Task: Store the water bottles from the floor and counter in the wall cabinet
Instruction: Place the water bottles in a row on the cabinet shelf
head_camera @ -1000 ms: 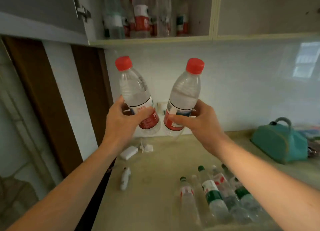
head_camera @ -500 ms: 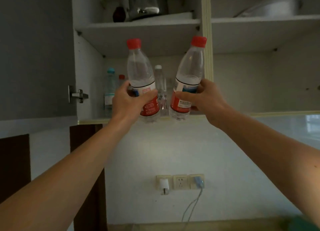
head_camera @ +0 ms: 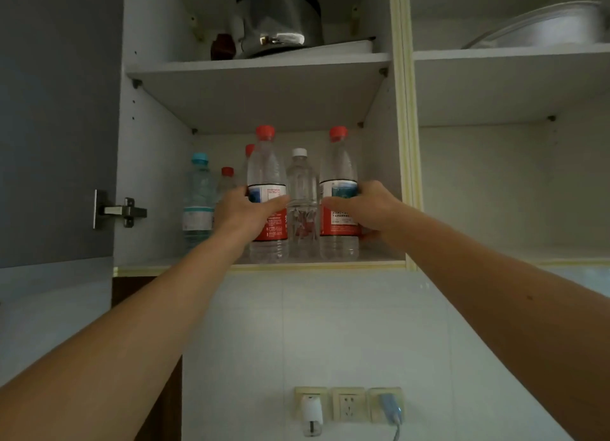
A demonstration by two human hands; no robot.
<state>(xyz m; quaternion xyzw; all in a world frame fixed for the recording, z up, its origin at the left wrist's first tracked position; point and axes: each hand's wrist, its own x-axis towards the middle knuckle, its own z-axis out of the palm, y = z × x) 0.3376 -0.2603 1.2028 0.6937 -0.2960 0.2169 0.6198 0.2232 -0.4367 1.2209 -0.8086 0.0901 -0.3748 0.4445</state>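
Note:
Two clear water bottles with red caps and red labels stand upright on the bottom shelf [head_camera: 379,258] of the open wall cabinet. My left hand [head_camera: 242,211] grips the left bottle [head_camera: 266,176] around its label. My right hand [head_camera: 366,206] grips the right bottle [head_camera: 338,173] the same way. Between them, further back, stands a white-capped bottle [head_camera: 301,189]. A blue-capped bottle [head_camera: 197,196] and two smaller red-capped ones [head_camera: 227,179] stand to the left, partly hidden by my left hand.
The grey cabinet door [head_camera: 56,120] hangs open at the left on a metal hinge [head_camera: 120,211]. A steel pot [head_camera: 280,18] sits on the upper shelf. The right compartment [head_camera: 508,189] holds a pan lid up high. Wall sockets [head_camera: 348,404] lie below.
Both hands rose from above the counter and moved forward into the cabinet with the bottles, which went from tilted to upright on the bottom shelf. The view tilted up.

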